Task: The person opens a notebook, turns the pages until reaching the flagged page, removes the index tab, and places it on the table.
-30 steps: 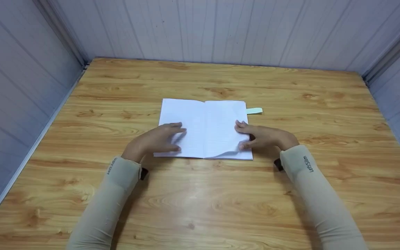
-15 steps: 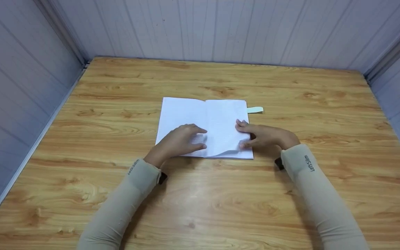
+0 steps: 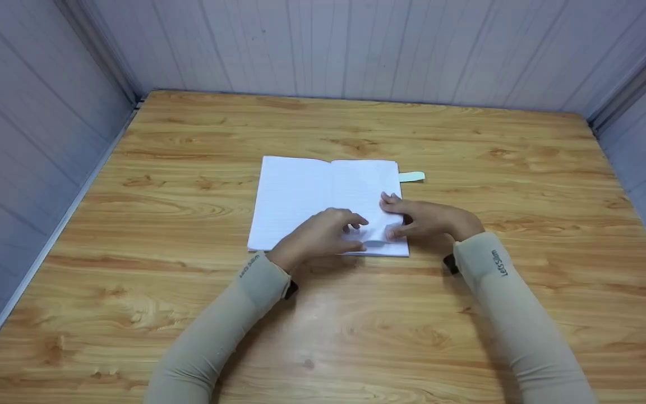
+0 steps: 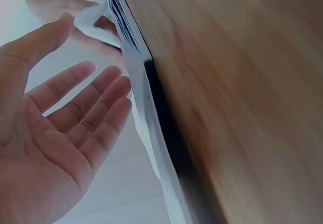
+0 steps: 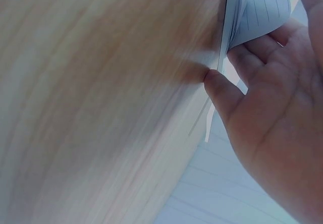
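An open notebook [image 3: 295,179] with white lined pages lies in the middle of the wooden table. My right hand [image 3: 427,219] is at its right edge, holding the right-hand page [image 5: 262,12] between thumb and fingers; the page's near corner curls up off the sheets below. My left hand [image 3: 323,233] hovers low over the near part of the right page, thumb and fingers apart, with nothing held. In the left wrist view, the left thumb [image 4: 55,37] is close to the lifted page corner [image 4: 96,22]; whether they touch is hard to tell.
A pale green strip [image 3: 411,177] sticks out from the notebook's right edge near the top. The wooden table [image 3: 323,336] extends around it, with white panelled walls [image 3: 312,50] at the back and both sides.
My left hand has moved right from the left page, across the fold, to the right page beside my right hand. The right hand and the notebook have stayed almost still.
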